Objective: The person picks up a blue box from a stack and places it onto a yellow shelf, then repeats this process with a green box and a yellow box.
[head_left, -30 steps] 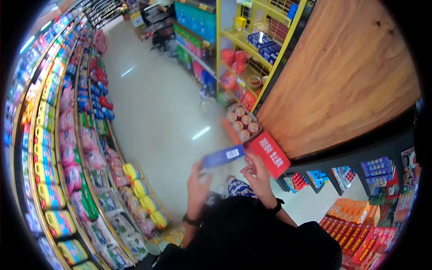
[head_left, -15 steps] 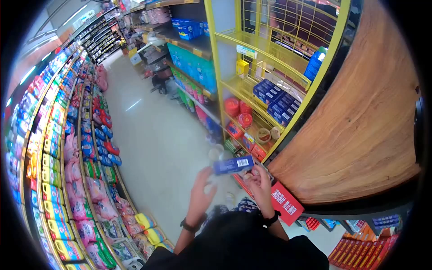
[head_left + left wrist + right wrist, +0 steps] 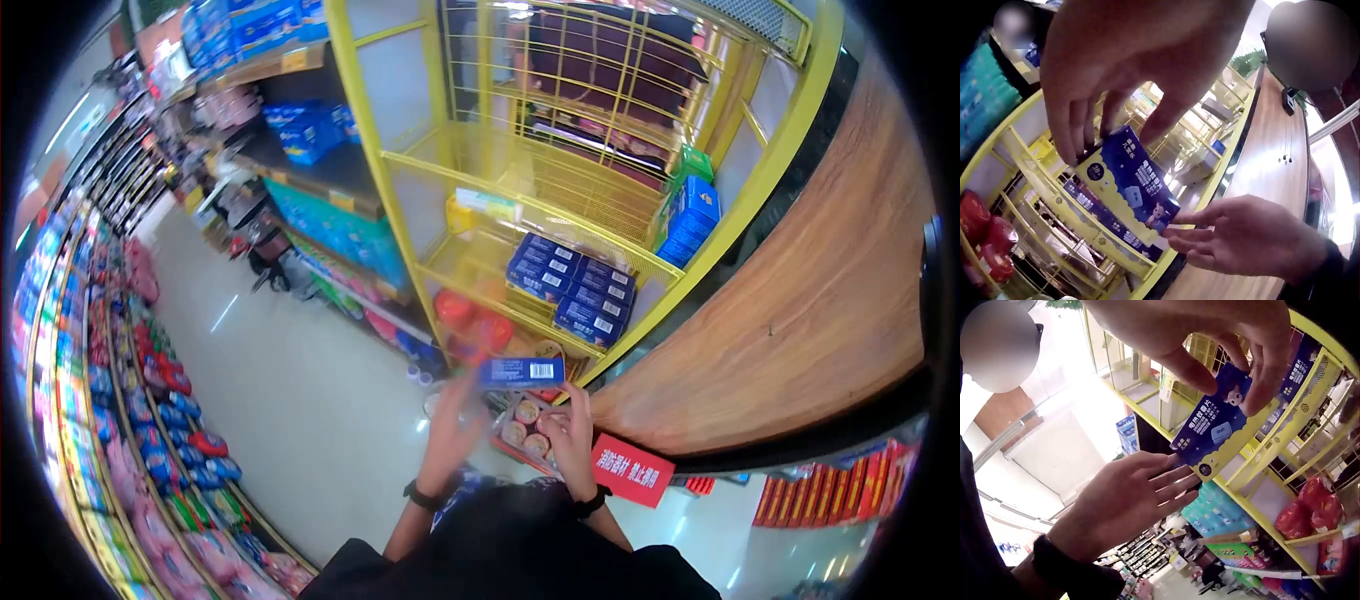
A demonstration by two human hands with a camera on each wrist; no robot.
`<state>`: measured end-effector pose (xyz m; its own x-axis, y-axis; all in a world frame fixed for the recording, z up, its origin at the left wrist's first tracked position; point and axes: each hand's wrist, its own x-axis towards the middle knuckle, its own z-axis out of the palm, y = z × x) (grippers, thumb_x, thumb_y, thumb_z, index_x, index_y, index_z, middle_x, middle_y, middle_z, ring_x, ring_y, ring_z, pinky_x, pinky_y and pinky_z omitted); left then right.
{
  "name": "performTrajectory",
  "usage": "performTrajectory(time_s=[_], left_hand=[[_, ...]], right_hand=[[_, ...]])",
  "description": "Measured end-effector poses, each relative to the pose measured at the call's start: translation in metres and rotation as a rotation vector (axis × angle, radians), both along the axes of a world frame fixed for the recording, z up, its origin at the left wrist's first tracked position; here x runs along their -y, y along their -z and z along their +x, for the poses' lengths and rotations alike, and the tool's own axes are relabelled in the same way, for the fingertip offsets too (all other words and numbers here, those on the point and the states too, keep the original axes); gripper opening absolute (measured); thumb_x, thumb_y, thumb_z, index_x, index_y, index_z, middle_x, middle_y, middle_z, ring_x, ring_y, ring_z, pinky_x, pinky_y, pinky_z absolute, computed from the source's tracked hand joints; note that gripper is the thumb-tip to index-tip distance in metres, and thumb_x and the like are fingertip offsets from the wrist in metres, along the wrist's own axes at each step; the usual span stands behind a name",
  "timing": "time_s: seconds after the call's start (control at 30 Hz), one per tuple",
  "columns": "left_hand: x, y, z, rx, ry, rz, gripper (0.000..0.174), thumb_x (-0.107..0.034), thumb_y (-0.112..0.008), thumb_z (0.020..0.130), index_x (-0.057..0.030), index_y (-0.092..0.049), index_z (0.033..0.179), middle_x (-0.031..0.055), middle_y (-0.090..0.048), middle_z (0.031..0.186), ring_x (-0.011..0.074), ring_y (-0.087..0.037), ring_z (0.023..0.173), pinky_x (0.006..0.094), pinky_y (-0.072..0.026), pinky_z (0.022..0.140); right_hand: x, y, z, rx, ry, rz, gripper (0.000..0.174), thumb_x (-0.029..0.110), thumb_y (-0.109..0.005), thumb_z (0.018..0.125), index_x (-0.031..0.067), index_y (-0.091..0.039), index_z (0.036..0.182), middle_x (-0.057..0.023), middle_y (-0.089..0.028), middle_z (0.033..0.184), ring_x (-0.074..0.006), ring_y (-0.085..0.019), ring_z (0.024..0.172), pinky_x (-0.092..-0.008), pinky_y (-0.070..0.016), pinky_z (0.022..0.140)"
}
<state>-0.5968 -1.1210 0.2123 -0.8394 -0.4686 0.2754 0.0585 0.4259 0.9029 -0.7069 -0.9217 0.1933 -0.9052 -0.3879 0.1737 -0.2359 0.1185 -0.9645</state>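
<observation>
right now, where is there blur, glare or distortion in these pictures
Head view: fisheye bowing, black corners, the left hand blurred, light streaks reflected on the floor; left wrist view: washed-out brightness down the right side; right wrist view: glare whitens the upper left, yet large print on the blue box is legible.

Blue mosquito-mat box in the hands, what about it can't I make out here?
- Head view: small lettering on the blue mosquito-mat box, too small.
- Right wrist view: one corner, covered by fingers of the right hand.
- All views: contents, hidden by the printed sides.
</observation>
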Motion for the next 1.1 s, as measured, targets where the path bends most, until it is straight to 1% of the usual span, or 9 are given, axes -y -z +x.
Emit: performTrajectory(time_s=[0.13,0.33,0.4,0.5,0.7,0.77,0.9,0.97,1.1], left_hand=[[0.057,-0.014,-0.052,-0.034,0.129,-0.018,0.065,0.005,-0.066,0.094,-0.0021,-0.052,0.157,0.0147,-0.054,0.148,0.0269,-0.060,0.133,0.0373,-0.0533,0.109],[0.125,-0.015,-0.120,-0.004,0.279,0.020,0.063,0.009,-0.062,0.095,-0.0013,-0.051,0.157,0.0154,-0.054,0.146,0.0262,-0.059,0.136,0.0367,-0.0533,0.109],[0.141,-0.002,-0.140,-0.053,0.310,-0.007,0.060,0.005,-0.064,0.096,0.0007,-0.052,0.155,0.0165,-0.056,0.145,0.0291,-0.058,0.137,0.0392,-0.0481,0.115],[0.149,0.002,-0.163,-0.047,0.290,-0.052,0.056,0.001,-0.066,0.096,0.0005,-0.055,0.151,0.0192,-0.060,0.144,0.0350,-0.057,0.138,0.0428,-0.0413,0.120],[0.178,0.044,-0.214,-0.053,0.403,-0.297,0.063,-0.003,-0.068,0.090,-0.0033,-0.057,0.152,0.0224,-0.067,0.140,0.0418,-0.063,0.129,0.0489,-0.0435,0.116],[0.178,0.050,-0.223,-0.069,0.420,-0.544,0.062,-0.007,-0.068,0.090,-0.0045,-0.059,0.151,0.0236,-0.069,0.136,0.0417,-0.066,0.121,0.0529,-0.0426,0.114],[0.183,0.070,-0.233,-0.177,0.394,-0.628,0.056,-0.014,-0.067,0.090,-0.0059,-0.064,0.146,0.0225,-0.072,0.128,0.0385,-0.070,0.110,0.0572,-0.0410,0.112],[0.181,0.053,-0.226,0.078,0.459,-0.547,0.055,-0.015,-0.068,0.090,-0.0064,-0.066,0.144,0.0212,-0.074,0.125,0.0381,-0.070,0.110,0.0555,-0.0418,0.110],[0.177,0.041,-0.227,0.191,0.539,-0.489,0.054,-0.017,-0.069,0.089,-0.0090,-0.066,0.143,0.0185,-0.075,0.122,0.0386,-0.070,0.112,0.0534,-0.0441,0.105]], right_hand=[[0.052,-0.021,-0.017,0.100,0.111,-0.104,0.059,0.003,-0.070,0.096,-0.0067,-0.049,0.151,-0.0189,-0.058,0.134,-0.0280,-0.067,0.119,-0.0368,-0.0568,0.096],[0.120,0.005,-0.061,-0.175,0.272,0.025,0.068,-0.003,-0.066,0.097,-0.0015,-0.042,0.161,-0.0168,-0.054,0.150,-0.0176,-0.069,0.097,-0.0322,-0.0590,0.085],[0.138,-0.028,-0.060,-0.097,0.326,0.013,0.069,-0.001,-0.067,0.096,-0.0020,-0.042,0.161,-0.0192,-0.054,0.152,-0.0191,-0.069,0.095,-0.0344,-0.0594,0.085],[0.156,0.022,-0.081,-0.177,0.439,0.139,0.075,0.003,-0.069,0.093,-0.0027,-0.039,0.163,-0.0224,-0.053,0.153,-0.0241,-0.072,0.097,-0.0358,-0.0597,0.087],[0.180,0.032,-0.087,-0.173,0.593,0.197,0.080,0.008,-0.068,0.092,-0.0038,-0.035,0.164,-0.0259,-0.050,0.153,-0.0342,-0.072,0.108,-0.0410,-0.0602,0.089],[0.185,0.021,-0.084,-0.229,0.682,0.309,0.081,0.013,-0.070,0.092,-0.0031,-0.035,0.164,-0.0269,-0.049,0.152,-0.0386,-0.070,0.111,-0.0448,-0.0604,0.088],[0.193,-0.007,-0.072,-0.095,0.600,0.628,0.063,0.016,-0.068,0.093,-0.0018,-0.054,0.152,-0.0240,-0.045,0.167,-0.0515,-0.045,0.148,-0.0532,-0.0534,0.109],[0.190,-0.002,-0.072,-0.084,0.583,0.585,0.059,0.016,-0.067,0.092,-0.0024,-0.059,0.148,-0.0234,-0.046,0.166,-0.0526,-0.045,0.148,-0.0550,-0.0528,0.110],[0.187,0.021,-0.081,-0.327,0.611,0.572,0.087,0.018,-0.071,0.092,0.0049,-0.030,0.168,-0.0279,-0.051,0.148,-0.0496,-0.067,0.109,-0.0538,-0.0599,0.087]])
